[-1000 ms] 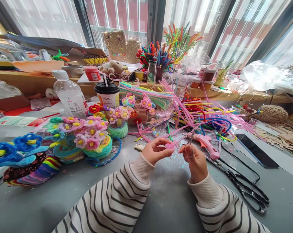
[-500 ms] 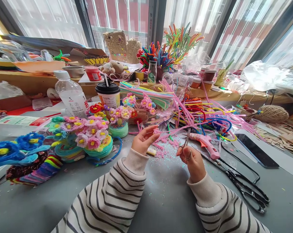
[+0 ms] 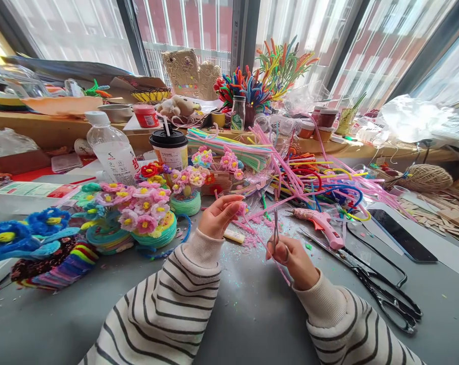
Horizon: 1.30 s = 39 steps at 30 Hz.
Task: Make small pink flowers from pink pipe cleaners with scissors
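Observation:
Between the thumb and fingers of my left hand [image 3: 221, 215] is a small pink pipe-cleaner flower [image 3: 242, 209]. A pink strand [image 3: 258, 237] hangs from it, slanting down to the right past my other hand. My right hand [image 3: 292, 258] is closed on small metal scissors [image 3: 276, 223], their blades pointing up and looking closed. Under both hands, pink fuzz clippings [image 3: 252, 238] and glitter lie scattered on the grey table [image 3: 248, 314]. A small yellowish block [image 3: 234, 235] lies just right of my left wrist.
Pipe-cleaner flower pots [image 3: 153, 230] stand at left, near a bottle [image 3: 111, 147] and a lidded cup [image 3: 169, 147]. A pink glue gun [image 3: 322, 225], large black scissors [image 3: 385, 294] and a phone [image 3: 402, 235] lie at right. Loose pipe cleaners [image 3: 313, 175] are heaped behind.
My left hand has shifted slightly left and down with the flower. My right hand has moved left and lower with the scissors, now upright. The pink strand now droops toward the table.

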Each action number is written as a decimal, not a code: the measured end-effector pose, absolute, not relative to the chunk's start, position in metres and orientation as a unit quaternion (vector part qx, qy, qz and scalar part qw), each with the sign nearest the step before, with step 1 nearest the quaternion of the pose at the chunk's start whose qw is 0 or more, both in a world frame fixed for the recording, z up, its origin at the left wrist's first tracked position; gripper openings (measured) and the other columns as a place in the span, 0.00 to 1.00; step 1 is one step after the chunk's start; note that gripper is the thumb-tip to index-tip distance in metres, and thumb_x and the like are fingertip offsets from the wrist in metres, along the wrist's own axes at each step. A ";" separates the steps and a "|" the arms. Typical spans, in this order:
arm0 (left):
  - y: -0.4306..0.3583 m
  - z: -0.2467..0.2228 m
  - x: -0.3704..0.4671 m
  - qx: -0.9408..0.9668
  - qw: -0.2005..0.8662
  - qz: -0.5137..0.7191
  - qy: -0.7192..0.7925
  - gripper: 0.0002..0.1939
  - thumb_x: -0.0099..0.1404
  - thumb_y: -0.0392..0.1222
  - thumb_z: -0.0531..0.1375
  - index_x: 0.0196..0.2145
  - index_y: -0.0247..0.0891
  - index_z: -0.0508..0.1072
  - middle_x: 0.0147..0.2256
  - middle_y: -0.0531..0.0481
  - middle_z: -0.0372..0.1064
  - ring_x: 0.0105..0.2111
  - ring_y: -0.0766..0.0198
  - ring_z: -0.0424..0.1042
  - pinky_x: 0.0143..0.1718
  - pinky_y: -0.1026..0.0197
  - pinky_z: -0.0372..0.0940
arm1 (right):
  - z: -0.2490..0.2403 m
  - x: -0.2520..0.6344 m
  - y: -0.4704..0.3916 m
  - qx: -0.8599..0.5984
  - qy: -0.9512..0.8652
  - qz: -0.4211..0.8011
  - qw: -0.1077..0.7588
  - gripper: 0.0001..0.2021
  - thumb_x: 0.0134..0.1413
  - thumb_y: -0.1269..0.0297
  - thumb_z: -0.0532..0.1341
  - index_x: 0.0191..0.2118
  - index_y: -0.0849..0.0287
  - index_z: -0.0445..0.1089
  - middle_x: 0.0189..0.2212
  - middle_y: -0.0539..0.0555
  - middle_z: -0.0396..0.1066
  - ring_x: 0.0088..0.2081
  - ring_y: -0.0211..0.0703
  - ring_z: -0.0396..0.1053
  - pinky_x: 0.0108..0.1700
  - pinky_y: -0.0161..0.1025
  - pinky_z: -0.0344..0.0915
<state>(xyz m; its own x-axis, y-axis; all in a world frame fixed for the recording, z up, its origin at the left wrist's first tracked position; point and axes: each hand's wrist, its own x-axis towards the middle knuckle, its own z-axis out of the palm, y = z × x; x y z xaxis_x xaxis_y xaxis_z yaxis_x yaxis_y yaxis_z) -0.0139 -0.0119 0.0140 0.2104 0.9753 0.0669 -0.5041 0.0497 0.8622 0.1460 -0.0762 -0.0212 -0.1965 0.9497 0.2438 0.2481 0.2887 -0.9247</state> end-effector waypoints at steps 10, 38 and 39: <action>-0.017 0.009 -0.007 0.486 0.658 0.499 0.286 0.15 0.38 0.42 0.63 0.25 0.34 0.69 0.21 0.52 0.66 0.24 0.71 0.64 0.26 0.67 0.59 | -0.013 0.131 -0.087 -0.372 -0.745 0.447 0.328 0.32 0.42 0.39 0.38 0.21 0.63 0.63 0.13 0.46 0.49 0.17 0.32 0.48 0.20 0.30 0.47; -0.012 0.003 -0.005 0.415 0.643 0.541 0.348 0.17 0.36 0.41 0.64 0.23 0.33 0.62 0.17 0.58 0.62 0.19 0.75 0.61 0.22 0.70 0.56 | -0.022 0.124 -0.086 -0.450 -0.696 0.414 0.376 0.21 0.44 0.53 0.52 0.12 0.59 0.46 0.10 0.45 0.51 0.15 0.30 0.49 0.18 0.29 0.48; -0.012 0.003 -0.005 0.415 0.643 0.541 0.348 0.17 0.37 0.41 0.63 0.24 0.33 0.62 0.17 0.58 0.62 0.20 0.75 0.62 0.22 0.70 0.56 | -0.022 0.125 -0.086 -0.451 -0.697 0.415 0.373 0.21 0.43 0.52 0.52 0.12 0.59 0.46 0.10 0.45 0.51 0.15 0.30 0.49 0.18 0.29 0.48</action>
<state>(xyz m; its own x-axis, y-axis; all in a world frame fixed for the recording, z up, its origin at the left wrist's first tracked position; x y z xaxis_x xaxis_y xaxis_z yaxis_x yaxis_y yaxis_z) -0.0053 -0.0116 0.0025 0.1715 0.9852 0.0013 -0.4064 0.0695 0.9111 0.1246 -0.0865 -0.0220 -0.3163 0.9374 0.1454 0.3188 0.2494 -0.9144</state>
